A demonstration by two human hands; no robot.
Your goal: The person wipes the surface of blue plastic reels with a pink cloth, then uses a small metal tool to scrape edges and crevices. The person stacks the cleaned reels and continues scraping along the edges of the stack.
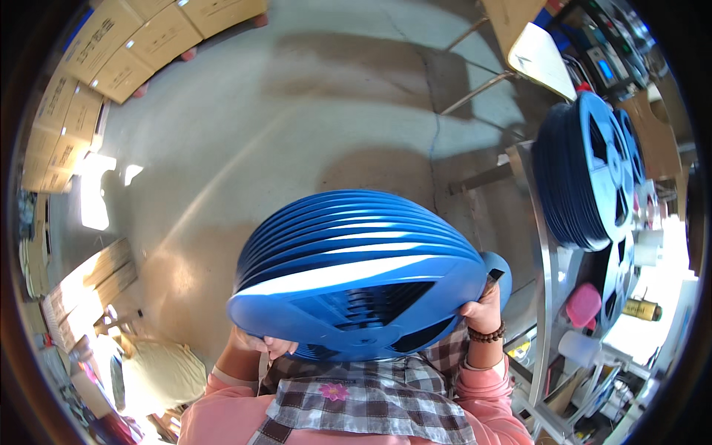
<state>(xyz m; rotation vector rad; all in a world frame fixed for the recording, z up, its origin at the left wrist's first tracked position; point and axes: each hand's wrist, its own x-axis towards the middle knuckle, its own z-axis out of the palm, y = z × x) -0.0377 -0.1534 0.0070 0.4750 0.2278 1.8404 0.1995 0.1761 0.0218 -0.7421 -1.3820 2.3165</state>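
A thick stack of blue plastic reels (371, 267) is held in front of my body, tilted so that the rims and the open spokes of the nearest reel show. My left hand (271, 345) is closed on the lower left edge of the stack, with most of its fingers hidden under it. At the right edge my right hand (483, 310) grips the reels, its thumb on the near face. Beside that hand, part of another round blue piece (501, 274) sticks out; whether it belongs to the stack I cannot tell.
To the right, a metal-edged bench (545, 297) carries another stack of blue reels (578, 174), a pink object (584, 305) and a yellow roll (642, 309). A chair (540, 61) stands beyond. Cardboard boxes (96, 44) line the far left; a cream-coloured covered thing (163, 371) is near left.
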